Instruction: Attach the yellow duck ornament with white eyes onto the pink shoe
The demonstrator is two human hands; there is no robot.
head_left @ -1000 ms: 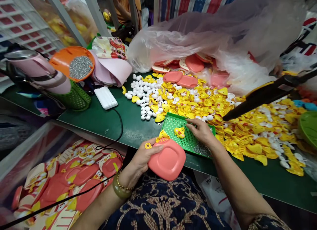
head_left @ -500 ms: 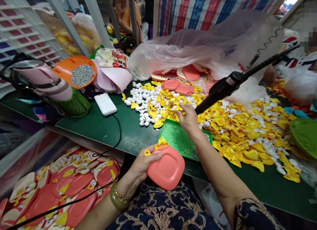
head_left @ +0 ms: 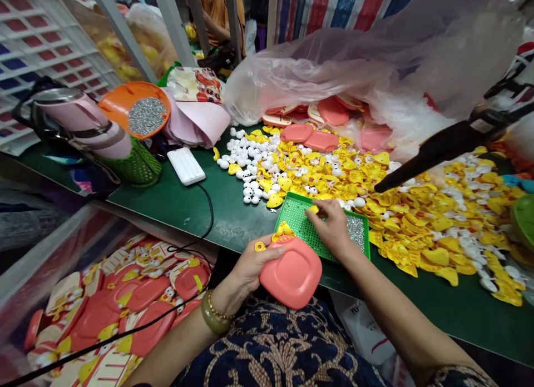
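Pink shell (head_left: 291, 274) in left hand (head_left: 250, 264); right hand (head_left: 334, 227) on green tray (head_left: 292, 216).

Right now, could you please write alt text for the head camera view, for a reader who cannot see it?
The left hand holds a pink plastic toy shell at the edge of a green table, while the right hand holds a small yellow piece over a green perforated tray. Yellow plastic pieces and white eye beads are heaped behind it.

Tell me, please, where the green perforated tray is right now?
In the head view, the green perforated tray lies at the table's near edge, centre, under the right hand, just beyond the pink shell in the left hand.
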